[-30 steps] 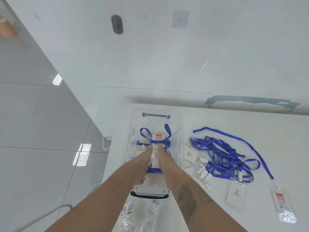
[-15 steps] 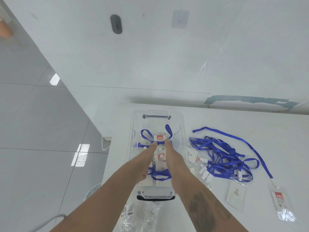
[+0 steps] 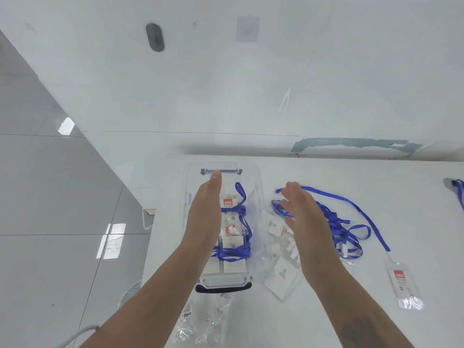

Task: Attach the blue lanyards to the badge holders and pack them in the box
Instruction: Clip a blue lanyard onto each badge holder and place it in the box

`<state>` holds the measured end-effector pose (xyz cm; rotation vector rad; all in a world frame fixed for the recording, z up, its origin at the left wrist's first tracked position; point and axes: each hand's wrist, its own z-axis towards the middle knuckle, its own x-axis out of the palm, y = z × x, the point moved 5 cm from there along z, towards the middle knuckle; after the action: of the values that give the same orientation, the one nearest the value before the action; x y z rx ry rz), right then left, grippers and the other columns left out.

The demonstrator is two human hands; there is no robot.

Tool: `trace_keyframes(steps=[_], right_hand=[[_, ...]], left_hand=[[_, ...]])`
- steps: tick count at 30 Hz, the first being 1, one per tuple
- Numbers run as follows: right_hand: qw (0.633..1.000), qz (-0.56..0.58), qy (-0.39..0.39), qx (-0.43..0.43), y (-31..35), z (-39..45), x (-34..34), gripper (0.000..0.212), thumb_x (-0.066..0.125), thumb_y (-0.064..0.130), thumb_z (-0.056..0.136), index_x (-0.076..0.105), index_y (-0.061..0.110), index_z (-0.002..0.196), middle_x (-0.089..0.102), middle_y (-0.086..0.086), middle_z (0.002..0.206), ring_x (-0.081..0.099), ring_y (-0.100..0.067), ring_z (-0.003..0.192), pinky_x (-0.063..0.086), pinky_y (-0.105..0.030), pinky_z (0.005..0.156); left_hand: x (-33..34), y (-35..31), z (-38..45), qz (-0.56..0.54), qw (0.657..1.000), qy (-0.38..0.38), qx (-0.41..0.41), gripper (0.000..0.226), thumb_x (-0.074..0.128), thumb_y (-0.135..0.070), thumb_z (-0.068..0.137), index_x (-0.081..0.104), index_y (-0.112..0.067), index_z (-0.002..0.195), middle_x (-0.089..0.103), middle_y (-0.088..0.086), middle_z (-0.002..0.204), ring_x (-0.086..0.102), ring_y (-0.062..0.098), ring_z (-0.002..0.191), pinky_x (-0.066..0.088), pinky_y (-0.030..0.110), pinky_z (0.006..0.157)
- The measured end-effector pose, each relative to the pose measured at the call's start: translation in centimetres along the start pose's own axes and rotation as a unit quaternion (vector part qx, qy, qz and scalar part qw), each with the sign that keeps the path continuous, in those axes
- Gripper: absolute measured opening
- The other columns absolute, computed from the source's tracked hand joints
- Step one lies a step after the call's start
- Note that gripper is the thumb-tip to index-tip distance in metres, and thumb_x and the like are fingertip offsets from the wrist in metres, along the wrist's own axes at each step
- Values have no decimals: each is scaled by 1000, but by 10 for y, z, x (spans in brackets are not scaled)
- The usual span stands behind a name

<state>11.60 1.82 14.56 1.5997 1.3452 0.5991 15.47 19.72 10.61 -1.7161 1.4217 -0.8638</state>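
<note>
A clear plastic box (image 3: 256, 187) stands on the white table and holds badge holders wrapped in blue lanyards (image 3: 233, 232). My left hand (image 3: 206, 212) hovers over the box with straight fingers, holding nothing. My right hand (image 3: 300, 212) is open above the table to the right of the box, over a tangled pile of blue lanyards (image 3: 344, 229). Loose clear badge holders (image 3: 281, 275) lie between the box and the pile. One badge holder with a red label (image 3: 401, 282) hangs on a long lanyard at the right.
A crumpled clear plastic bag (image 3: 200, 322) lies at the near table edge in front of the box. The table's left edge drops to a grey tiled floor (image 3: 50, 222). Another blue strap (image 3: 459, 194) shows at the far right edge.
Both hands have lifted out of the box, where they pressed on the lanyards. The left hand has gone toward the box's far end and the right hand has swung right over the loose pile.
</note>
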Motion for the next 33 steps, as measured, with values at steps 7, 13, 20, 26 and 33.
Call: trace_keyframes(steps=[7, 13, 20, 26, 33], right_hand=[[999, -2, -1, 50, -17, 30, -93, 20, 48, 44, 94, 64, 35, 100, 65, 16, 112, 60, -7, 102, 45, -30, 79], [999, -33, 24, -8, -29, 58, -179, 19, 48, 36, 98, 67, 34, 95, 69, 12, 108, 61, -11, 109, 47, -37, 97], [990, -118, 62, -41, -60, 88, -239, 14, 57, 23, 96, 68, 25, 104, 69, 14, 101, 63, 5, 89, 45, -6, 62], [968, -245, 55, 16, -125, 110, -253, 17, 62, 26, 90, 65, 30, 106, 66, 16, 101, 59, -1, 91, 43, -21, 76], [943, -328, 36, 37, -181, 128, -237, 38, 67, 39, 86, 60, 24, 120, 68, 7, 113, 57, -9, 94, 41, -25, 81]], left_hand=[[65, 4, -24, 10, 1000, -11, 7, 32, 39, -54, 99, 51, -26, 90, 52, -11, 99, 52, 13, 91, 44, 35, 94], [149, 13, -52, 11, 998, -38, 39, 30, 36, -52, 101, 55, -33, 113, 59, -15, 124, 56, 11, 117, 44, 34, 101], [211, 51, -63, 47, 997, -58, 17, 28, 38, -49, 101, 60, -34, 94, 66, -11, 110, 62, 15, 107, 49, 37, 95], [238, 112, -53, 200, 978, -40, -39, 25, 53, -41, 89, 64, -30, 108, 65, -13, 105, 63, 13, 102, 51, 40, 98], [266, 187, -49, 379, 921, 31, -79, 49, 62, -31, 87, 52, -24, 134, 59, -6, 129, 57, 13, 118, 45, 29, 98]])
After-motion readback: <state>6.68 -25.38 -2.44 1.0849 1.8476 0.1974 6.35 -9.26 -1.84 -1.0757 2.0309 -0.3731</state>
